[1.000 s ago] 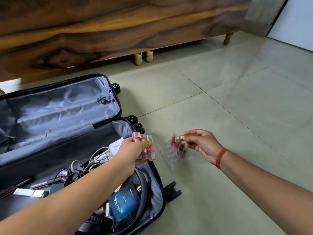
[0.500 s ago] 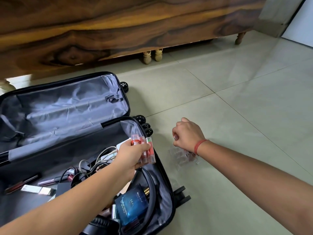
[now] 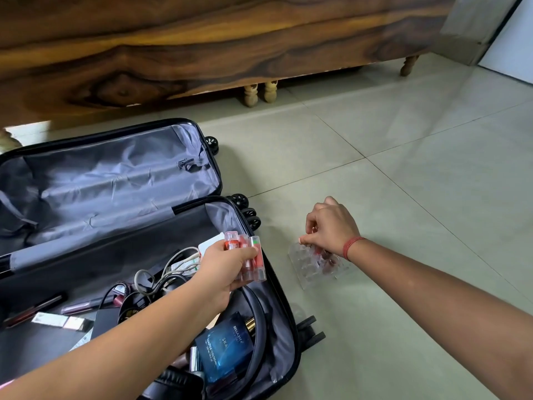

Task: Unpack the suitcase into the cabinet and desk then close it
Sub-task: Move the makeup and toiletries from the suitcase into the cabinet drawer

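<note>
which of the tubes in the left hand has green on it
The rightmost tube in the left hand, nearest the suitcase rim: a green band sits under its clear cap, while the other tubes show only red-orange.

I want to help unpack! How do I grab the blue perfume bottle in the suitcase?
Probably from straight above. The blue perfume bottle lies flat, label up, in the suitcase, so pinch its two long edges near the gold cap. A black band curves close along its right side and a silver tube lies at its left, so sideways is crowded.
</note>
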